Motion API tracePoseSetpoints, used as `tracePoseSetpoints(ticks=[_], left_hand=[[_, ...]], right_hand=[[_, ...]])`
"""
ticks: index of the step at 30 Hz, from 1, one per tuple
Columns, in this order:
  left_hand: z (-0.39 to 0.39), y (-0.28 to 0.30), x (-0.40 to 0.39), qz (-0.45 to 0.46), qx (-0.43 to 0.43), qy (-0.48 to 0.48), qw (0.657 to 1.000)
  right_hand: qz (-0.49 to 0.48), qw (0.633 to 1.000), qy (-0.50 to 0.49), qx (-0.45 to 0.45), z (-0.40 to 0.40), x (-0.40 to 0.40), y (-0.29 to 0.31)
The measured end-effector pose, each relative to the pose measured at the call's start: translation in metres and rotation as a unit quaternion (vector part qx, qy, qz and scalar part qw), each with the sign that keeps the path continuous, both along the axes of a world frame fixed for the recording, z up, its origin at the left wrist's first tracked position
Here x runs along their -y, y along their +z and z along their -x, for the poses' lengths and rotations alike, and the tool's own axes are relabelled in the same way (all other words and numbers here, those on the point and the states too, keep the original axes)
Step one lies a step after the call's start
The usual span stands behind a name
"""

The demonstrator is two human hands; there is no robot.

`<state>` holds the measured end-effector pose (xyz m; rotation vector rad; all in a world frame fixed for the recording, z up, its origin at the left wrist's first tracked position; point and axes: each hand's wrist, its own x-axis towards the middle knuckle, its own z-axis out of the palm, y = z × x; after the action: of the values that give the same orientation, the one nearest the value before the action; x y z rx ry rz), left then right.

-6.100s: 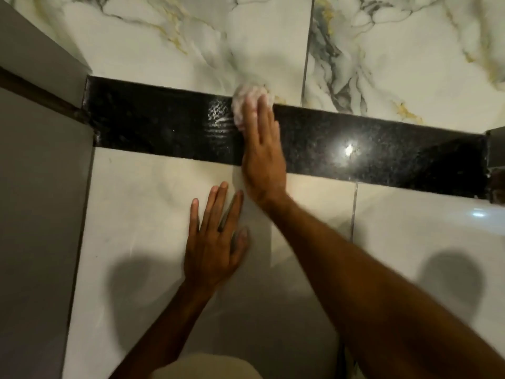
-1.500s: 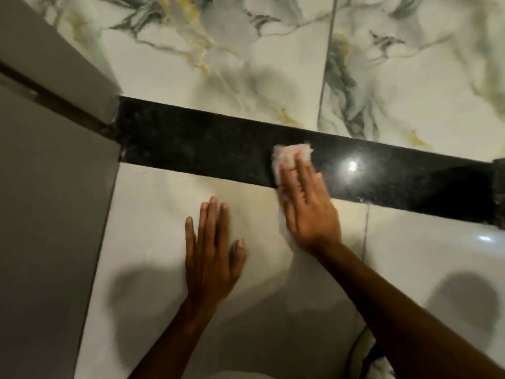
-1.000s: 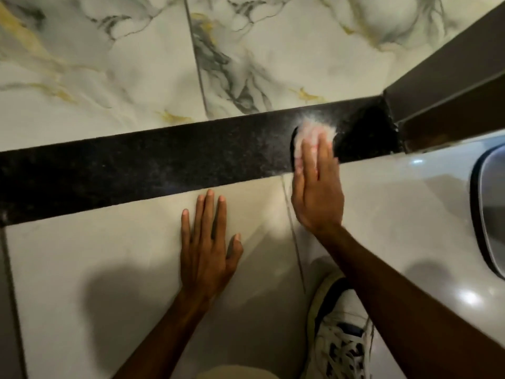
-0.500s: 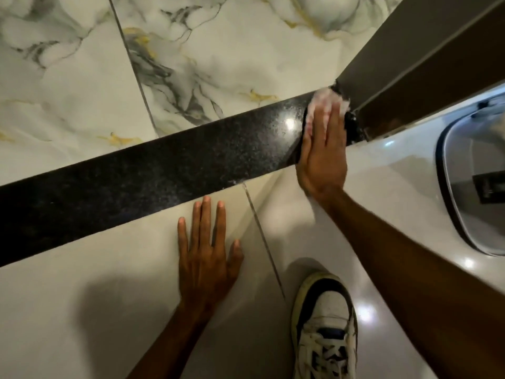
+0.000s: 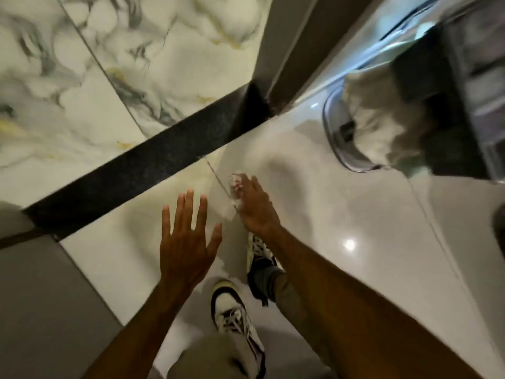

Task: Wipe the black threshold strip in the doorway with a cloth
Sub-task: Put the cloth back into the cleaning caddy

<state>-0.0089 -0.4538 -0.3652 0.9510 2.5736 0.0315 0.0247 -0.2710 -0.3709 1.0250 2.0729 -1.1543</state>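
Fingers (image 5: 185,203) of left hand (image 5: 185,250) spread wide and released, grasping nothing, raised over pale floor tile (image 5: 114,258). Black threshold strip (image 5: 142,170) running diagonally above, from grey wall at left up to door frame (image 5: 284,50) at right, bare and apart from both hands. Right hand (image 5: 257,209) just right of the left, fingers curled around crumpled white cloth (image 5: 235,192), held over the pale tile below the strip. Two white sneakers (image 5: 235,318) beneath the arms. Clear tub with white fabric (image 5: 382,124) at far right.
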Motion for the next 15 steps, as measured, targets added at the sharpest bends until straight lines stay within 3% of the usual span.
tracePoseSetpoints(ticks=[3, 9, 12, 15], left_hand=[[-0.014, 0.126, -0.015, -0.005, 0.015, -0.052, 0.998], [-0.015, 0.331, -0.104, -0.043, 0.018, -0.173, 0.984], [-0.009, 0.376, -0.176, -0.079, 0.015, -0.206, 0.975], [-0.009, 0.379, -0.25, -0.081, 0.028, -0.235, 0.968]], right_hand=[[0.003, 0.987, -0.148, -0.069, -0.038, -0.018, 0.143], [-0.108, 0.947, -0.28, -0.119, -0.104, -0.118, 0.356], [-0.138, 0.917, -0.353, -0.125, -0.12, -0.18, 0.394], [-0.132, 0.896, -0.41, -0.107, -0.128, -0.232, 0.381]])
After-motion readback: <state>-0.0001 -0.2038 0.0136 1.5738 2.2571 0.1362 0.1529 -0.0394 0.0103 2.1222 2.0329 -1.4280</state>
